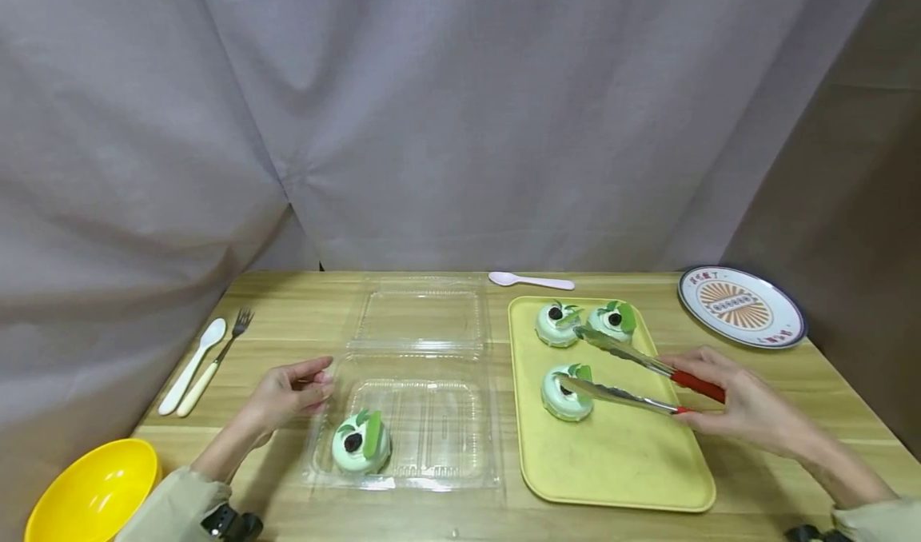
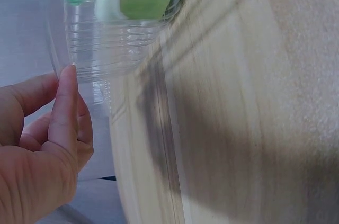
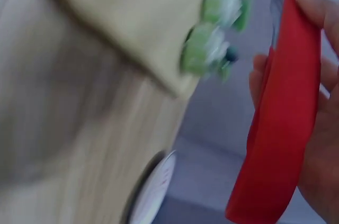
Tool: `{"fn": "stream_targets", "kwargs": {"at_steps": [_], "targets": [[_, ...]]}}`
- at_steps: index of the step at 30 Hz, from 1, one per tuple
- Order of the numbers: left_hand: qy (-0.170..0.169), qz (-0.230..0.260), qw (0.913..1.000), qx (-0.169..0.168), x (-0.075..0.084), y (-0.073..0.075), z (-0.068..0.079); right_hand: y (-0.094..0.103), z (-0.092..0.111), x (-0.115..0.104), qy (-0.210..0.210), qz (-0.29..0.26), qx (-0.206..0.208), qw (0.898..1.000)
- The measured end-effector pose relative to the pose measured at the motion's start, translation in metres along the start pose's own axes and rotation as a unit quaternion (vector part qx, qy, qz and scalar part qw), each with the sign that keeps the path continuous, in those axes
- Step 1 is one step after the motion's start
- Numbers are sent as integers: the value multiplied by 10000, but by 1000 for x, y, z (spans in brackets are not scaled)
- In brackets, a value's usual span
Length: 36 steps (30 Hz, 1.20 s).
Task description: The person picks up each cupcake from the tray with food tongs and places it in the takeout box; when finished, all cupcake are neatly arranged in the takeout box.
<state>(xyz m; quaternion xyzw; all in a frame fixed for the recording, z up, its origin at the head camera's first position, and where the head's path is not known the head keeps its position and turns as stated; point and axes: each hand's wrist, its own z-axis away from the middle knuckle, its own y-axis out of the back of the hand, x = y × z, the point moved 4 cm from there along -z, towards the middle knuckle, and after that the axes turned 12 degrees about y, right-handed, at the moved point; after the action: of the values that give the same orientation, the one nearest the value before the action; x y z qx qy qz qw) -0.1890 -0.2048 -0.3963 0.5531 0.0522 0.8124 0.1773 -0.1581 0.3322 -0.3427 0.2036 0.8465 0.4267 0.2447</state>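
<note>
My left hand (image 1: 291, 394) pinches the left rim of an open clear plastic cake box (image 2: 90, 65) between thumb and fingers. One pale-green cake (image 1: 360, 450) with a dark berry and green garnish sits in the box's near-left corner. My right hand (image 1: 744, 402) holds metal tongs with red handles (image 3: 280, 118). Their arms are spread over a yellow tray (image 1: 612, 470). One arm's tip is over the nearer cake (image 1: 556, 406); the other reaches between the two far cakes, the left one (image 1: 552, 330) and the right one (image 1: 603, 318). Nothing is visibly clamped between the tips.
A pink spoon (image 1: 532, 281) lies behind the tray, and a round patterned plate (image 1: 741, 306) is at the back right. At left are a white spoon (image 1: 190, 370), a fork (image 1: 212, 370) and a yellow bowl (image 1: 97, 490). A grey curtain (image 1: 460, 126) hangs behind the table.
</note>
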Motion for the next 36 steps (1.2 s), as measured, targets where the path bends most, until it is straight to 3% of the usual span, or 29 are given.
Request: {"fn": "stream_targets", "kwargs": {"at_steps": [7,18,25,31,36], "targets": [[45,84,9999,-41,-2,1,2,-6,25,24,348,-121,-373,9986],[35,142,9999,-44,-2,1,3,-23,20,30,334,-232,-713,9966],[102,34,9999,87,-4,1,4,-30,20,28,502,-486,-663,9953],[12,66,10000,39,-2,-1,1,-27,19,23,298,-586,-430,9969],[-39,56,10000,71,0,-2,-1,-24,-3,7,67,-469,-202,9987]]}}
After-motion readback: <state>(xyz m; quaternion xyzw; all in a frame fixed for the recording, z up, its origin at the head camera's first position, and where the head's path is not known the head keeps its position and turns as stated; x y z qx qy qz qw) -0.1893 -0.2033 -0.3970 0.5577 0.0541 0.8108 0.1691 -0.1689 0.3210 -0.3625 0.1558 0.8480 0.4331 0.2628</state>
